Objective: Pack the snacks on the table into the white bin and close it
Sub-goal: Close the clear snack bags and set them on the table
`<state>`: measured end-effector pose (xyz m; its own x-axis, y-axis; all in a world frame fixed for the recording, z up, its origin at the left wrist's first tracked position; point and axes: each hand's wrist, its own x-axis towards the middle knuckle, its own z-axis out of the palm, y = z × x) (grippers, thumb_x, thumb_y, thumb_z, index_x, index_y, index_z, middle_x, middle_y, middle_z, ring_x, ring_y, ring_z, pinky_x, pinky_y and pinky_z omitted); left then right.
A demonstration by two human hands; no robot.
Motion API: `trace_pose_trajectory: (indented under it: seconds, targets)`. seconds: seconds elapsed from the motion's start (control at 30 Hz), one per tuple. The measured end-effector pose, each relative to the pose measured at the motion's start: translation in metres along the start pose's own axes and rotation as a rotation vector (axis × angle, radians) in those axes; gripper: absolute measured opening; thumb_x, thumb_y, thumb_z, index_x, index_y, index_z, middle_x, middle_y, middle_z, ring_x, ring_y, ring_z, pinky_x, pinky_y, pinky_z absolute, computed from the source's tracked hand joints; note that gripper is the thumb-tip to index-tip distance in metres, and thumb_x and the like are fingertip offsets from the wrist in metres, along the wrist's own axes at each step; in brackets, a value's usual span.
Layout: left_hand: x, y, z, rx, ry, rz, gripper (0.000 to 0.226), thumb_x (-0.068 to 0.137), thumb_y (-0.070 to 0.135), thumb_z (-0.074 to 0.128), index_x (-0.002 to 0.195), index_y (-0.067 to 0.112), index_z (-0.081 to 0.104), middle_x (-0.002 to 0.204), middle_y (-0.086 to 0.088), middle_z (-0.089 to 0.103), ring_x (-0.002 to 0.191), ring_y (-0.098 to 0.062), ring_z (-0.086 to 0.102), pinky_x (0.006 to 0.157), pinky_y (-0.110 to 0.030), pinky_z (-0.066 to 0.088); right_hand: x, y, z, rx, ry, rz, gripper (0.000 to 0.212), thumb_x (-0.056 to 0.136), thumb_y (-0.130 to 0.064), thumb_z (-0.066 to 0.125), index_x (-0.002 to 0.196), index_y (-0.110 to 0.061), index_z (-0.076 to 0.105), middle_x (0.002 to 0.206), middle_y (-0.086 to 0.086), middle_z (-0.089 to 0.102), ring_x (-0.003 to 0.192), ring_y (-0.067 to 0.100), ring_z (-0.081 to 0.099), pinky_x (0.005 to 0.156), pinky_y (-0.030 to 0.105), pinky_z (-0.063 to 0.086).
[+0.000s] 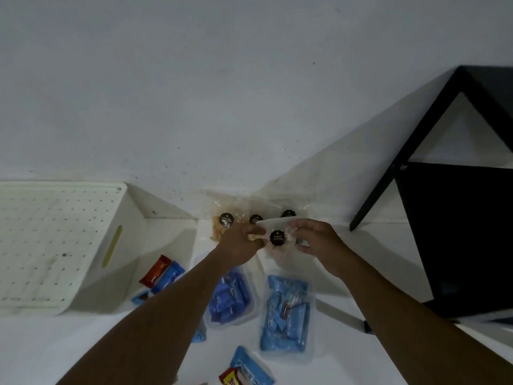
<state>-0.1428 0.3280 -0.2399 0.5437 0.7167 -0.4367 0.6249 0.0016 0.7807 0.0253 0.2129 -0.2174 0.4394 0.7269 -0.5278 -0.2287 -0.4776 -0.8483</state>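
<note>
The head camera looks down on a white table (pixel 361 245) set against a pale wall (pixel 222 93). Both hands meet near the far edge: the left hand (pixel 240 244) and the right hand (pixel 319 243) pinch the two sides of one clear snack bag (pixel 277 240) with a round dark sticker, held just above the table. The left fingers are curled closed on its left edge; the right thumb and fingers close on its right edge. Its contents are pale and hard to make out.

Behind it, against the wall, lie more clear bags (pixel 230 220) with the same stickers, partly hidden by the hands, so their number is unclear.

The white bin (pixel 116 262) stands at the left, its dotted lid (pixel 50 240) on top and cut off by the left edge. Beside it lie a red wrapper (pixel 155 269) and a blue wrapper (pixel 170 275). Two clear packs of blue sweets (pixel 286 312) lie nearer the camera, one partly under the left forearm. A blue pouch (pixel 249 365) is cut off at the bottom edge. A black stand (pixel 455 218) fills the right.
</note>
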Motion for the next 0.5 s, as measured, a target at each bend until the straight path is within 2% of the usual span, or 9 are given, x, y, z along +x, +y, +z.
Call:
trace_pose_trajectory:
  seconds: [0.1, 0.17, 0.27, 0.33, 0.4, 0.5]
  targets:
    - [-0.001, -0.001, 0.003, 0.032, -0.015, -0.035, 0.034, 0.084, 0.022, 0.077, 0.117, 0.019, 0.070, 0.128, -0.007, 0.062, 0.115, -0.026, 0.062, 0.100, -0.037, 0.052, -0.001, 0.008, 0.002, -0.096, -0.025, 0.036, 0.017, 0.088, -0.012, 0.065, 0.100, -0.023, 0.070, 0.105, 0.002, 0.063, 0.093, 0.013, 0.057, 0.088, 0.031, 0.049]
    - [-0.006, -0.002, 0.000, 0.035, -0.028, -0.042, 0.037, 0.084, 0.023, 0.077, 0.120, 0.019, 0.069, 0.130, -0.008, 0.061, 0.116, -0.025, 0.062, 0.097, -0.033, 0.052, -0.005, 0.009, 0.002, -0.178, -0.007, 0.033, 0.029, 0.088, -0.015, 0.067, 0.116, -0.023, 0.065, 0.111, -0.002, 0.060, 0.095, 0.010, 0.056, 0.081, 0.026, 0.045]
    - [-0.018, 0.002, -0.012, 0.046, -0.038, -0.032, 0.042, 0.085, 0.024, 0.075, 0.126, 0.018, 0.066, 0.132, -0.009, 0.061, 0.119, -0.028, 0.061, 0.097, -0.031, 0.048, -0.013, 0.006, 0.000, -0.215, 0.045, 0.050, 0.042, 0.088, -0.017, 0.068, 0.129, -0.018, 0.060, 0.116, -0.002, 0.058, 0.100, 0.013, 0.053, 0.084, 0.026, 0.041]
    - [-0.029, 0.008, -0.022, 0.069, -0.032, -0.033, 0.044, 0.087, 0.024, 0.072, 0.129, 0.017, 0.064, 0.131, -0.007, 0.062, 0.121, -0.026, 0.060, 0.100, -0.031, 0.048, -0.023, -0.002, -0.001, -0.236, 0.066, 0.048, 0.043, 0.086, -0.017, 0.069, 0.129, -0.015, 0.063, 0.117, 0.001, 0.061, 0.097, 0.013, 0.056, 0.083, 0.027, 0.043]
    - [-0.042, 0.016, -0.034, 0.097, -0.027, -0.012, 0.044, 0.083, 0.028, 0.072, 0.125, 0.018, 0.066, 0.127, -0.005, 0.065, 0.119, -0.024, 0.062, 0.102, -0.034, 0.049, -0.037, -0.015, 0.002, -0.240, 0.074, 0.029, 0.037, 0.087, -0.014, 0.068, 0.124, -0.014, 0.065, 0.108, 0.003, 0.064, 0.086, 0.010, 0.057, 0.077, 0.027, 0.045]
    - [-0.065, 0.025, -0.053, 0.070, -0.029, 0.033, 0.037, 0.073, 0.028, 0.076, 0.109, 0.019, 0.074, 0.109, -0.008, 0.074, 0.101, -0.022, 0.071, 0.095, -0.043, 0.055, -0.064, -0.038, 0.009, -0.236, 0.062, -0.031, 0.024, 0.089, -0.011, 0.066, 0.112, -0.013, 0.068, 0.089, 0.001, 0.062, 0.076, 0.009, 0.055, 0.066, 0.026, 0.045]
